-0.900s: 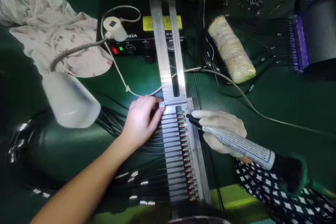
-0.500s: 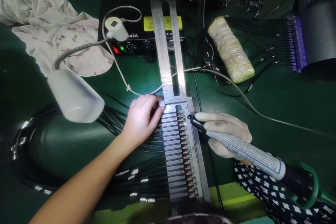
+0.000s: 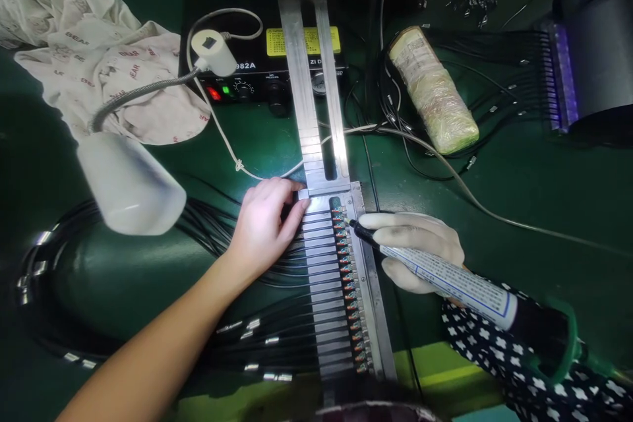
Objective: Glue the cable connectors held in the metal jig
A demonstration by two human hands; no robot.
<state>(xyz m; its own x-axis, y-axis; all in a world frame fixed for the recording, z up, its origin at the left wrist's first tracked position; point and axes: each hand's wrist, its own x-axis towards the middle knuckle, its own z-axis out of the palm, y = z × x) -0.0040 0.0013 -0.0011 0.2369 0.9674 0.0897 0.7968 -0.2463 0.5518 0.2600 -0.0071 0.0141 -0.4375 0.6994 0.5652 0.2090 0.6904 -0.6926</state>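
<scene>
My bare left hand (image 3: 264,227) rests at the left edge of a slotted metal jig (image 3: 321,293), thumb and fingertips closed on its upper corner. Black cables lie side by side across the jig, their stripped ends with small connectors (image 3: 352,287) in a row along its right side. In a white glove, my right hand (image 3: 420,247) grips a glue dispensing syringe (image 3: 445,280) with a printed label and a green cap at its rear. Its narrow tip points down-left at the connectors near the top of the row; whether it touches them I cannot tell.
Behind the jig stands a black dispenser controller (image 3: 232,86), partly covered by an upright-looking slotted metal bar (image 3: 302,92). At left are a white gooseneck lamp (image 3: 131,184), cloth (image 3: 133,79) and coiled cables (image 3: 30,277). A wrapped bundle (image 3: 435,92) and purple-lit curing device (image 3: 593,59) are at right.
My right hand and the syringe have shifted slightly left and down, the tip now a little closer over the connectors. My left hand stays at the same corner.
</scene>
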